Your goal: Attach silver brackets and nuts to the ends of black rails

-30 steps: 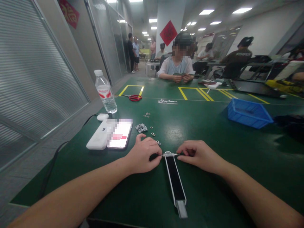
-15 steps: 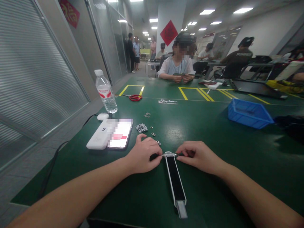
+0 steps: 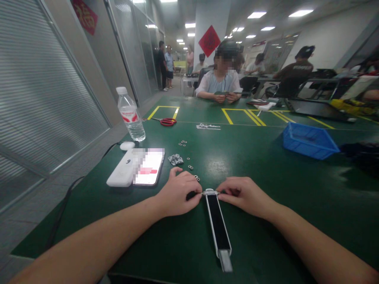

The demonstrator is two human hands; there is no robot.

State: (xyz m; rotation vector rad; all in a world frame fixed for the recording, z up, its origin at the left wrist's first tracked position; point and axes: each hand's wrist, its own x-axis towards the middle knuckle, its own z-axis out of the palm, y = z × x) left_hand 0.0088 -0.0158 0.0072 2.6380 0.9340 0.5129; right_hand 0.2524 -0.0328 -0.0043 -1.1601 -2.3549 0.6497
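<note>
A long flat bar with a black face and white edges (image 3: 219,225) lies on the green table, a metal tab (image 3: 226,262) sticking out of its near end. Across its far end sits a small metal crosspiece (image 3: 211,193). My left hand (image 3: 180,194) pinches the left end of this crosspiece between thumb and forefinger. On the opposite side, my right hand (image 3: 247,196) pinches its right end. Fingertips cover the very ends, so their shape is hidden. Just beyond my left hand lie small nuts (image 3: 197,178) and a pile of grey metal pieces (image 3: 175,159).
At left are a white power bank (image 3: 121,171), a lit phone (image 3: 149,167), a white earbud case (image 3: 127,146) and a water bottle (image 3: 131,116). Red-handled scissors (image 3: 168,122) and white strips (image 3: 207,126) lie farther back. A blue bin (image 3: 309,142) stands right. Someone (image 3: 219,85) sits opposite.
My right fingertips have shifted very slightly left, closer to the bar's far end. Otherwise the view has only drifted a little; both hands keep their pinch.
</note>
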